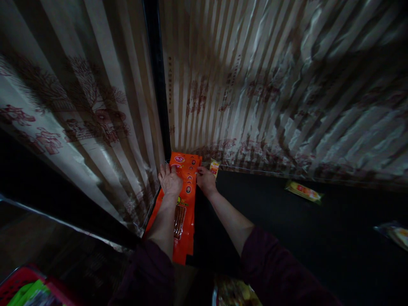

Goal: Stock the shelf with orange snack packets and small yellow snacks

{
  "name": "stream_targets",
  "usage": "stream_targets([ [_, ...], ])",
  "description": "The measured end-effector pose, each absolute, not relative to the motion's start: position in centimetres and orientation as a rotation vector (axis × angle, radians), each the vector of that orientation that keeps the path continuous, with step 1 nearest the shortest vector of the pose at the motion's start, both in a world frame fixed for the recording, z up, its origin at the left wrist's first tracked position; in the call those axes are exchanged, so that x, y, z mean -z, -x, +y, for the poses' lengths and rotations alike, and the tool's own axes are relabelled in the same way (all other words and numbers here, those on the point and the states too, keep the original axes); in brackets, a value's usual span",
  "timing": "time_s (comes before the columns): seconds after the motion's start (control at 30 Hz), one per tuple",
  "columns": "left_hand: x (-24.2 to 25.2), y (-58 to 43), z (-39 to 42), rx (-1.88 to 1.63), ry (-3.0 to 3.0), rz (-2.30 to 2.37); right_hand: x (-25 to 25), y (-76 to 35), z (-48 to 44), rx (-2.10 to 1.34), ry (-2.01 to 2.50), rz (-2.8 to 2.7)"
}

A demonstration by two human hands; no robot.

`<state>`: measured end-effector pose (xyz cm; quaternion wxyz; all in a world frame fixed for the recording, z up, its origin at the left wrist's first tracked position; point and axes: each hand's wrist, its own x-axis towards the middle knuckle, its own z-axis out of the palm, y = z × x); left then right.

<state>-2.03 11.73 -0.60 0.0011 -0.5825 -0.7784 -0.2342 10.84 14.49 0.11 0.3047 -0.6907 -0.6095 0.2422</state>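
Orange snack packets [189, 202] lie overlapped in a row in the left corner of a black shelf [245, 212]. One has a clear window showing brown sticks. My left hand [171, 180] rests flat on the packets with its fingers spread, towards the far end of the row. At the packets' right edge, my right hand [206, 182] has its thumb and fingers closed on the edge of an orange packet. Just beyond the right hand stands a small yellow packet [214, 166], partly hidden by it.
Wrinkled printed paper [223, 106] covers the back and left walls, with a black post [157, 72] between them. A yellow packet [304, 191] and a clear-wrapped one [400, 236] lie to the right. A red basket [59, 293] and a container of packets [237, 293] are below.
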Motion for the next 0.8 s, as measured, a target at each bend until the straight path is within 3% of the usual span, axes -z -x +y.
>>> stream_targets([
  [0.8, 0.8, 1.9, 11.3, 0.893, 1.719, -2.441, 1.0, -10.8, 15.3, -0.584, 1.770, -1.645],
])
